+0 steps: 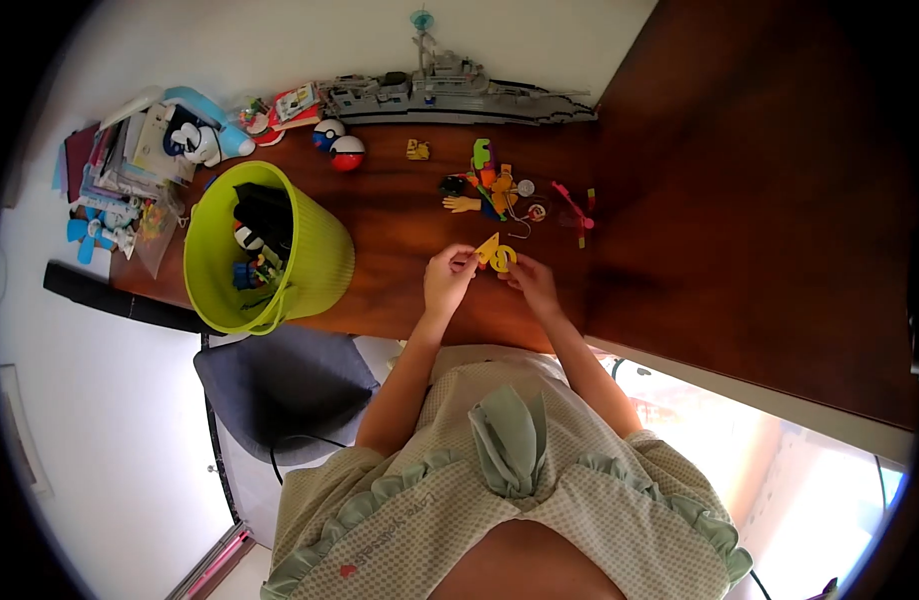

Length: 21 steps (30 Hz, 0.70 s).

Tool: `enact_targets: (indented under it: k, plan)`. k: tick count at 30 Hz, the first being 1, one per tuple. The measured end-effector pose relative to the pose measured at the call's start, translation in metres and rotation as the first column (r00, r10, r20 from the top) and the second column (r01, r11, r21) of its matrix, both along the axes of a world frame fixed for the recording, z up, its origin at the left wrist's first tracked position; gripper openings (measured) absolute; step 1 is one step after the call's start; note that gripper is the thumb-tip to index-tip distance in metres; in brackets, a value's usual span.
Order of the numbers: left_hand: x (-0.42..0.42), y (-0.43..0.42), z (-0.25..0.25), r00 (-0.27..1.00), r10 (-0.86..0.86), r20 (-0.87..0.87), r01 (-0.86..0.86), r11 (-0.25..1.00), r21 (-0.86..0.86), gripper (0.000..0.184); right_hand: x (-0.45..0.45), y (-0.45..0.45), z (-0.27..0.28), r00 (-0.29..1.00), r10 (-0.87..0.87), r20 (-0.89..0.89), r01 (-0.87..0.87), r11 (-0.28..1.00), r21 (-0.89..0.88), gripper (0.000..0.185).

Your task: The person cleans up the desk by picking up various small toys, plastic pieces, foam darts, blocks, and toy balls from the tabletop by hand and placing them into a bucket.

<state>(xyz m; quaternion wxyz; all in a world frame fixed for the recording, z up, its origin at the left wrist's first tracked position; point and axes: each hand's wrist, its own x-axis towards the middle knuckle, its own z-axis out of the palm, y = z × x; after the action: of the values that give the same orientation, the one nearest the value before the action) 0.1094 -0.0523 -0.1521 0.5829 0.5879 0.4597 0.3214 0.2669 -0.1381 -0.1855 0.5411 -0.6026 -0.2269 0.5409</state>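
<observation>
Near the front of the brown table, my left hand [450,280] pinches a small yellow triangular piece [490,246]. Close beside it, my right hand [533,284] grips a yellow rounded piece with a hole, perhaps a number or letter shape [504,261]. The two yellow pieces meet or overlap between my fingertips; whether they are joined I cannot tell. Just beyond my hands lies a heap of small toys, among them a green and orange piece [483,157], a pale yellow toy hand [462,204] and a thin metal hook [521,230].
A lime-green bucket [325,255] with toys inside stands on the left. Behind are two toy balls [348,153], a small yellow figure [418,150] and a grey model ship [450,100]. A pink stick [574,206] lies right of the heap. Books [130,150] pile up far left.
</observation>
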Motion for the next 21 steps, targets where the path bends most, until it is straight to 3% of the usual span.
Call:
enact_targets:
  k: [5, 13, 21]
  plan:
    - [-0.033, -0.004, 0.040, 0.995, 0.024, 0.095, -0.024, 1.000, -0.002, 0.017, -0.021, 0.019, 0.034, 0.997, 0.070, -0.038, -0.069, 0.998, 0.009, 0.027]
    - [-0.071, 0.011, 0.122, 0.978, 0.149, 0.148, -0.166, 0.980, 0.112, 0.016, -0.067, 0.052, 0.088, 0.985, 0.173, 0.003, -0.169, 0.959, 0.227, 0.020]
    - [-0.137, 0.029, 0.165, 0.972, 0.218, 0.083, -0.232, 0.943, 0.239, 0.015, -0.103, 0.078, 0.131, 0.937, 0.350, 0.011, -0.341, 0.905, 0.254, 0.025]
